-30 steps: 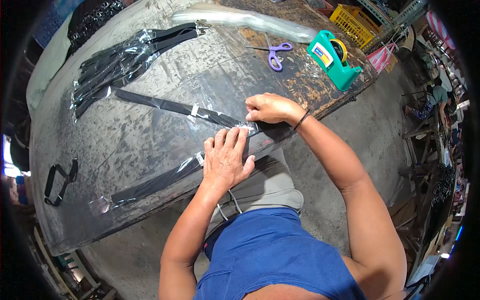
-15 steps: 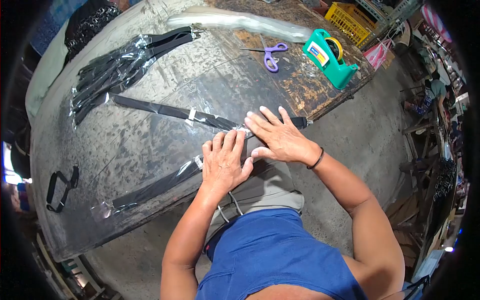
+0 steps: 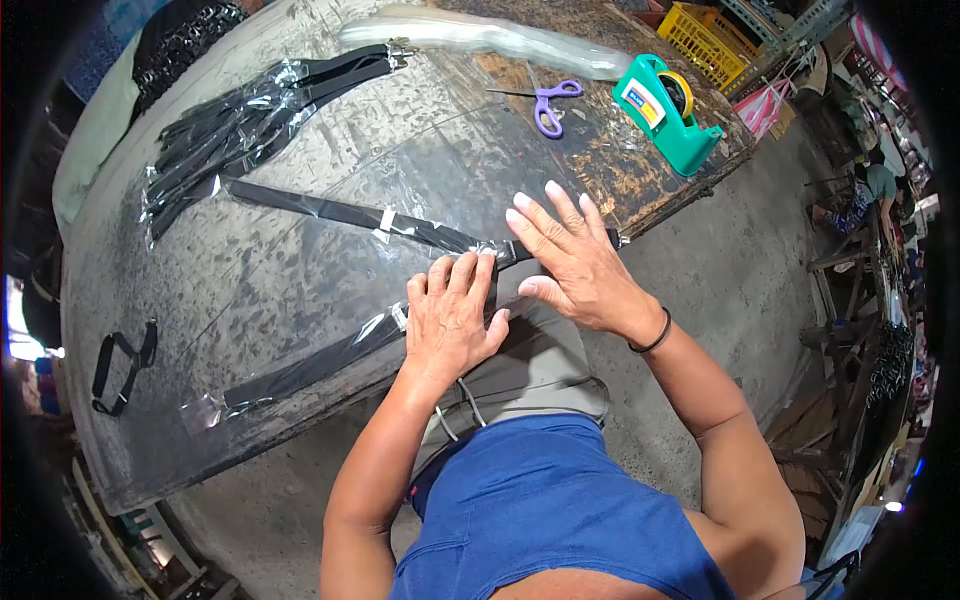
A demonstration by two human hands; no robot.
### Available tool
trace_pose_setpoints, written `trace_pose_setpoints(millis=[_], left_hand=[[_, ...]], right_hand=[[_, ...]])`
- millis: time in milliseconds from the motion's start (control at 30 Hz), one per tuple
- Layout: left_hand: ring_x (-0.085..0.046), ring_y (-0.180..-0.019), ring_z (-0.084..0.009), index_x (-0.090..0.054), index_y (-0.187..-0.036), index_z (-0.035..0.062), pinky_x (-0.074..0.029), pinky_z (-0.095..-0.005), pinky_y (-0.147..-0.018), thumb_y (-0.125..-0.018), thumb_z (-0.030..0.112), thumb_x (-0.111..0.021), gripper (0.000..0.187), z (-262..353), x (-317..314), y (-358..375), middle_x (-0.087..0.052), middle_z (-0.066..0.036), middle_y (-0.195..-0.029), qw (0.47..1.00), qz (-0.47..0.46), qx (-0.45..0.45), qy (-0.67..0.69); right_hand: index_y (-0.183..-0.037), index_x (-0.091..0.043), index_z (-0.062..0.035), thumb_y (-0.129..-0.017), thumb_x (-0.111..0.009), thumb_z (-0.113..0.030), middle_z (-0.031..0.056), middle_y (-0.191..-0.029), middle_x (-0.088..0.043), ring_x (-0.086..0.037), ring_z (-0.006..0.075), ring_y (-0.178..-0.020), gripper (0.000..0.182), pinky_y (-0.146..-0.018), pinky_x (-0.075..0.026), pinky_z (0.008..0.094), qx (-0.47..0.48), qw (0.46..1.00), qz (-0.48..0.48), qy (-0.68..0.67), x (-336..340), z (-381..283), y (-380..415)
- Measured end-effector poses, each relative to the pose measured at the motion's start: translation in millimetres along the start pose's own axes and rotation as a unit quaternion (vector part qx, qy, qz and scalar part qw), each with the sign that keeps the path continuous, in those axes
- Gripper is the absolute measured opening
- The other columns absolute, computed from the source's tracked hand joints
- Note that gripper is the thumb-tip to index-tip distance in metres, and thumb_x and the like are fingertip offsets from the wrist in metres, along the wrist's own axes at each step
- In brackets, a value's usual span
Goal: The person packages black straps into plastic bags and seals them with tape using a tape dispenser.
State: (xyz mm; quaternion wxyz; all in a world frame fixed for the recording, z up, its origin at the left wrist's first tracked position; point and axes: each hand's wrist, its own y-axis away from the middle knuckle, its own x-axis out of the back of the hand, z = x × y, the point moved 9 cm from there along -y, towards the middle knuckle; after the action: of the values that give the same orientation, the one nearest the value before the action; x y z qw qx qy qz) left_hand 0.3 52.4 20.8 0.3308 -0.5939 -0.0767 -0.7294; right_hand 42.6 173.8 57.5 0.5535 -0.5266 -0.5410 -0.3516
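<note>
My left hand [image 3: 450, 315] lies flat with its fingers spread on a black strap in clear plastic, near the table's front edge. One wrapped part of the strap [image 3: 330, 212] runs up to the left, and another [image 3: 310, 372] runs down to the left. My right hand [image 3: 570, 260] is over the strap's right end, palm down and fingers apart, holding nothing. A metal clip [image 3: 622, 240] shows just past that hand. The strap's middle is hidden under my left hand.
Purple scissors [image 3: 548, 105] and a green tape dispenser [image 3: 668, 115] are at the back right. Wrapped black straps [image 3: 235, 135] form a pile at the back left, below a long clear plastic bundle [image 3: 490, 40]. A small black strap loop [image 3: 122, 370] lies at the left.
My right hand has lifted and shifted right, away from my left hand, uncovering more of the strap between them. My left hand has hardly moved.
</note>
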Motion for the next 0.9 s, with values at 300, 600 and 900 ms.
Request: trace_pose_setpoints(millis=[300,600,900], left_hand=[[-0.046,-0.129,-0.0325,-0.052,-0.143,0.0059,-0.035,-0.0480,-0.104,-0.078,0.040,-0.075,0.077,-0.1,-0.1,-0.1,-0.052,-0.011,-0.138,1.000,-0.008,0.009,0.007],[-0.045,-0.129,-0.0332,-0.050,-0.145,0.0066,-0.035,-0.0479,-0.104,-0.080,0.051,-0.076,0.083,1.8,-0.7,0.8,-0.052,-0.012,-0.139,1.000,-0.013,0.009,-0.008],[-0.046,-0.128,-0.0367,-0.047,-0.146,0.0028,-0.034,-0.0501,-0.107,-0.080,0.070,-0.068,0.096,4.4,-2.3,-2.2,-0.054,-0.015,-0.138,0.999,-0.048,0.014,-0.011]], right_hand=[[-0.147,-0.052,-0.0110,-0.097,-0.062,-0.043,0.0146,-0.154,-0.047,-0.040,0.0420,-0.143,0.060,-0.116,-0.029,0.0636,-0.026,0.998,-0.040,-0.050,-16.7,23.8,13.2],[-0.115,-0.073,-0.0021,-0.090,-0.072,-0.010,0.0145,-0.111,-0.073,-0.069,0.0299,-0.106,0.026,-0.095,-0.053,0.0382,-0.187,0.949,0.183,-0.178,91.4,116.5,68.3],[-0.112,-0.074,-0.0026,-0.100,-0.066,-0.019,-0.0007,-0.095,-0.071,-0.063,0.0075,-0.087,0.022,-0.076,-0.051,0.0245,-0.349,0.845,0.353,-0.201,147.4,267.6,145.1]])
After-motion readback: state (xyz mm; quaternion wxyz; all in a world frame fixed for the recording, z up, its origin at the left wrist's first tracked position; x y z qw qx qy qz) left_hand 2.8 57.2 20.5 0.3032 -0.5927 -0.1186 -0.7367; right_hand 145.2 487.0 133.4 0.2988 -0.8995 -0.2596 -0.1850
